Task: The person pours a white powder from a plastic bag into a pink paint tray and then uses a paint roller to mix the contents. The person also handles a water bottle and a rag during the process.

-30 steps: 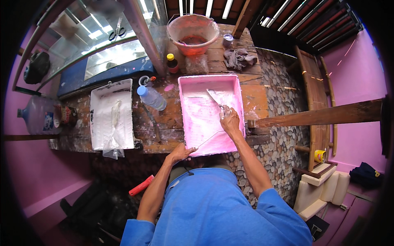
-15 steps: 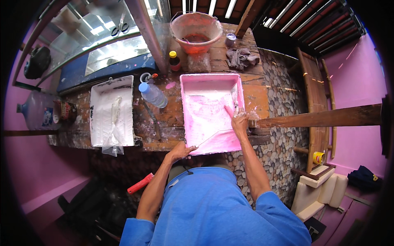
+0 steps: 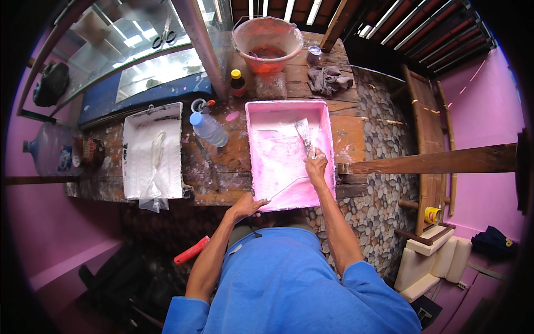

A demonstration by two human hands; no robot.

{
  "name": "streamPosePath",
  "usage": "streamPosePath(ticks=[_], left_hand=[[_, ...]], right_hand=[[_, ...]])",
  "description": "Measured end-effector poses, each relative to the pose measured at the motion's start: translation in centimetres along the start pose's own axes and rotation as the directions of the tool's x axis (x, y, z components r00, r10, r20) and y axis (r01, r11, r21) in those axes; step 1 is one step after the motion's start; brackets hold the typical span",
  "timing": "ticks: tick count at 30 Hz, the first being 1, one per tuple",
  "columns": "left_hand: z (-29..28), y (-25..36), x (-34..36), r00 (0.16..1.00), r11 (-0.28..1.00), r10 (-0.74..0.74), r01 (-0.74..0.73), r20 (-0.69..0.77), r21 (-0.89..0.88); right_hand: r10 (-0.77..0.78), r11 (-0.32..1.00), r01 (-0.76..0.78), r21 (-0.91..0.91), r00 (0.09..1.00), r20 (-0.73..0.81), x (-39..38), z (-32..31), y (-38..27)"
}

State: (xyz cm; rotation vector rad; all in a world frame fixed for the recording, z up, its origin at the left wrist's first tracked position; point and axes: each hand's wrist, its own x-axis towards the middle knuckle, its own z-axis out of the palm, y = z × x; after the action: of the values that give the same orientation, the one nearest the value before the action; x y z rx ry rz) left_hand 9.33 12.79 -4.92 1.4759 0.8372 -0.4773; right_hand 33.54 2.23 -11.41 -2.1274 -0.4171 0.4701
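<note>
A paint tray (image 3: 332, 139), its inside smeared pink and white, lies at the front edge of the wooden table. My left hand (image 3: 247, 206) grips its near left corner, thumb over the rim and the other fingers mostly hidden beneath. Inside the tray's right half, my right hand (image 3: 316, 165) is closed round the handle of a putty knife (image 3: 302, 129). The knife's broad, paint-smeared blade points away from me, over the tray's far right part. A thin pale line, maybe a wire, slants across the tray between my hands.
Left of the tray stand a water bottle (image 3: 209, 131) and a white paint tray (image 3: 129, 161) with a plastic bag. Behind are a bucket (image 3: 267, 42), a small dark bottle (image 3: 237, 83) and a rag (image 3: 329, 81). A wooden beam (image 3: 434, 162) juts in from the right.
My right hand has moved left and slightly down, from the tray's right wall to over its inside. The putty knife has swung away from the wall with it. My left hand stays put.
</note>
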Motion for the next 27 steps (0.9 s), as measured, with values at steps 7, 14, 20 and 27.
streamPosePath(ticks=[7,14,20,27], left_hand=[[0.2,-1.3,0.8,1.0,1.0,-0.004,0.004,-0.003,-0.003],[0.0,0.3,0.0,1.0,1.0,0.002,-0.002,0.012,0.009],[0.0,0.0,0.1,1.0,1.0,-0.002,0.002,-0.001,0.014],[-0.2,0.3,-0.3,1.0,1.0,-0.009,0.009,-0.001,-0.011]], right_hand=[[-0.075,0.996,0.079,0.042,0.993,-0.092,-0.2,3.1,0.0],[-0.026,0.998,0.033,0.046,0.989,-0.146,0.2,6.1,1.1],[0.092,0.995,-0.088,0.046,0.992,-0.091,-1.0,6.7,-3.2],[-0.244,0.965,0.243,-0.102,0.97,0.002,-2.4,5.5,-6.4]])
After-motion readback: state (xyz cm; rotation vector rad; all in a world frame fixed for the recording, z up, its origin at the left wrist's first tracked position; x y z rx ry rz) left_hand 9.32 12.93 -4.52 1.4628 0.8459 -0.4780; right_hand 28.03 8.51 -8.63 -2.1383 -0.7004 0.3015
